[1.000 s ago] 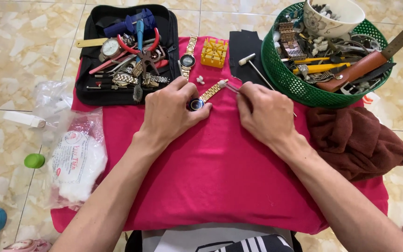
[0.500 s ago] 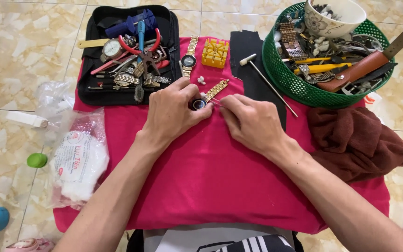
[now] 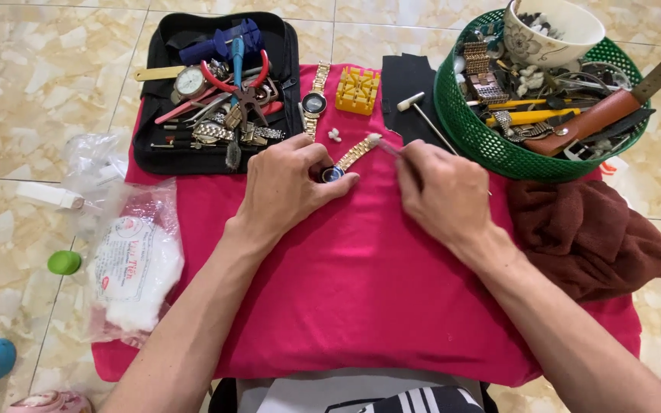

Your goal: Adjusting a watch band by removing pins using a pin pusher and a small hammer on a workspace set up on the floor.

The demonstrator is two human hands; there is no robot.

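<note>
Left hand (image 3: 288, 187) pins a gold-banded wristwatch (image 3: 346, 160) near the pink cloth's (image 3: 361, 298) far edge; right hand (image 3: 441, 191) grips a thin tool (image 3: 389, 147) at its band.

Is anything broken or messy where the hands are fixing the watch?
Nothing looks broken. The left hand pins a gold watch on the pink cloth, and the right hand puts a thin tool to its band end. Two small white bits lie loose nearby. The green basket is heaped with jumbled tools.
</note>
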